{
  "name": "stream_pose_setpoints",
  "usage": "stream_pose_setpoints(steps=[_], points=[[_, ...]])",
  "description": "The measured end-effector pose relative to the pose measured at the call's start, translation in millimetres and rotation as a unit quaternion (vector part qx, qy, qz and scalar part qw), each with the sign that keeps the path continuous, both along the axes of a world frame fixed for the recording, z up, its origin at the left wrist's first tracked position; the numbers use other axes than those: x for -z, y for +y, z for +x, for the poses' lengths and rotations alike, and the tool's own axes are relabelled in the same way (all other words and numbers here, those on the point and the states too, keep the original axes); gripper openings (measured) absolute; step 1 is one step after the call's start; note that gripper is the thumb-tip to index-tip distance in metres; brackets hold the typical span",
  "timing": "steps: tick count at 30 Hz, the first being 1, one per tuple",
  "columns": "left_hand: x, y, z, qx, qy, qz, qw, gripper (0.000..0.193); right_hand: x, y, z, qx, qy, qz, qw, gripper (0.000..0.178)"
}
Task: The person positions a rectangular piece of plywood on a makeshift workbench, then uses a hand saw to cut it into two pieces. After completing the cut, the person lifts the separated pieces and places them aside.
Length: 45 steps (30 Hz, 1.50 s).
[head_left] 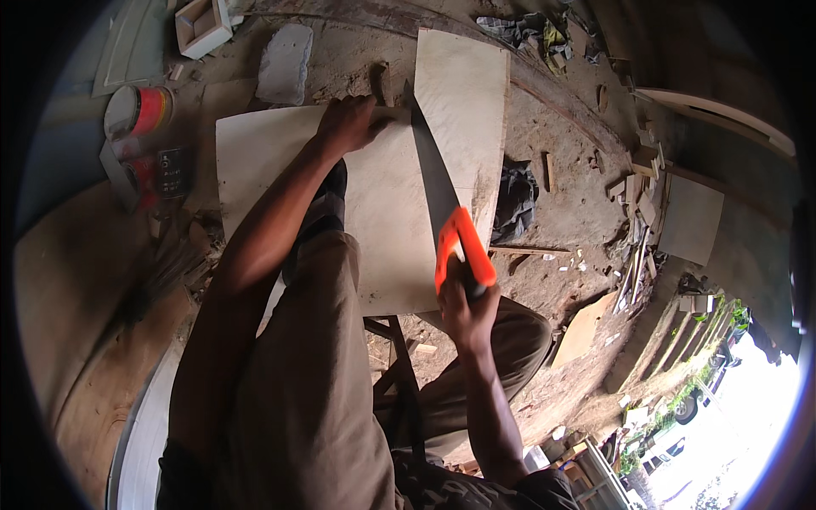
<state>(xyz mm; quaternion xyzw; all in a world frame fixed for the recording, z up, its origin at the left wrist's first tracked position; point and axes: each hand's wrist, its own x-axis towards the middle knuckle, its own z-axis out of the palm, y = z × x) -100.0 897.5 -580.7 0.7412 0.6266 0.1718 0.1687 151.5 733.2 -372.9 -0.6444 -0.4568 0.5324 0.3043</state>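
Note:
My right hand (467, 310) is closed round the orange handle of a hand saw (438, 183). The long dark blade points away from me, lying along a split in a pale wooden board (382, 221). On the right of the blade is a narrower part of the board (466, 102), which reaches further from me. My left hand (347, 126) grips the board's far edge, left of the blade tip, with its fingers curled; their ends are hidden. My left leg, in brown trousers, lies over the board, its dark-clad foot resting on top.
A dark stand (399, 374) shows beneath the near edge. Red-and-white tins (153, 112) stand at the left. Wood offcuts (642, 183) and a black plastic bag (515, 200) lie on the dirt floor to the right. An open wooden box (204, 27) sits far left.

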Motion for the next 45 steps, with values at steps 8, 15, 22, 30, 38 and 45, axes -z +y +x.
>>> stream_pose_setpoints(steps=[8, 15, 22, 30, 38, 45], points=[[5.8, -0.1, -4.0, 0.012, 0.035, -0.013, 0.999, 0.048, 0.7, 7.6, -24.4, 0.014, -0.010, 0.028, 0.999, 0.014], [-16.0, 5.3, 9.0, 0.014, -0.023, -0.031, 0.999, 0.036, 75.1, 142.0, -78.4, -0.050, -0.128, 0.046, 0.989, 0.032], [4.4, 2.9, 1.3, 0.017, 0.023, 0.010, 1.000, 0.046, 48.9, 42.4, -41.0, -0.009, -0.048, 0.037, 0.998, 0.021], [6.7, 2.3, 4.5, 0.016, -0.022, 0.031, 0.999, 0.042, -57.0, -77.9, 10.5, -0.016, -0.057, -0.065, 0.996, 0.009], [9.4, 0.5, -1.9, 0.003, 0.024, 0.026, 0.999, 0.047, 54.9, 63.9, -56.5, -0.033, -0.110, 0.070, 0.991, 0.025], [4.4, 3.6, 7.2, 0.010, -0.002, -0.038, 0.999, 0.039, 88.9, 111.1, -67.2, -0.023, -0.108, 0.076, 0.991, 0.032]])
